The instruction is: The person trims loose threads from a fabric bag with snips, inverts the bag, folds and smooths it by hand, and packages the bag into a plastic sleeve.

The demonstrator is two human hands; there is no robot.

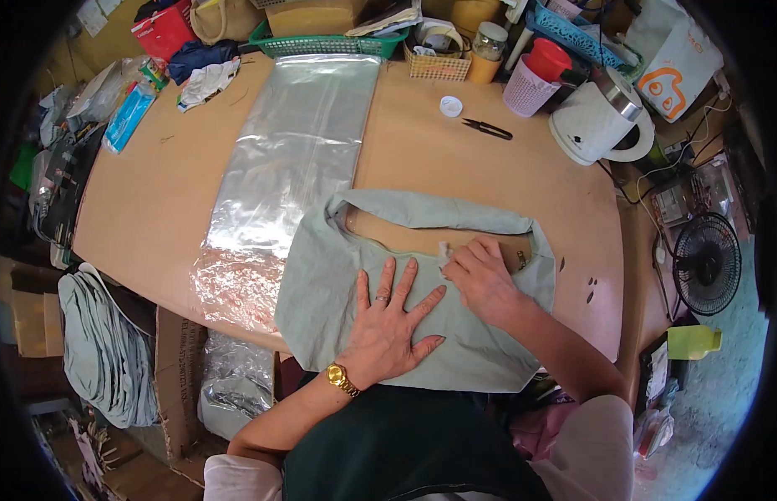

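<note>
A pale grey-green cloth shoulder bag (pixel 322 292) lies flat on the table's near edge, its wide strap curving away from me. My left hand (pixel 387 321) rests on the bag's front with fingers spread, pressing the cloth flat. At the bag's opening edge, my right hand (pixel 484 280) is closed in a pinch. A small grey-green bit of fabric (pixel 444 254) pokes out from its fingertips; whether it is part of the bag I cannot tell. Just right of that hand, a small metal piece (pixel 521 260) shows inside the strap loop.
Clear plastic bags (pixel 309 125) lie stacked left of the cloth bag. Beyond are thread snips (pixel 487 129), a white lid (pixel 451 106), a white kettle (pixel 585 125) and a green basket (pixel 330 44). Folded grey-green cloth (pixel 104 351) hangs at left; a black fan (pixel 707 263) stands right.
</note>
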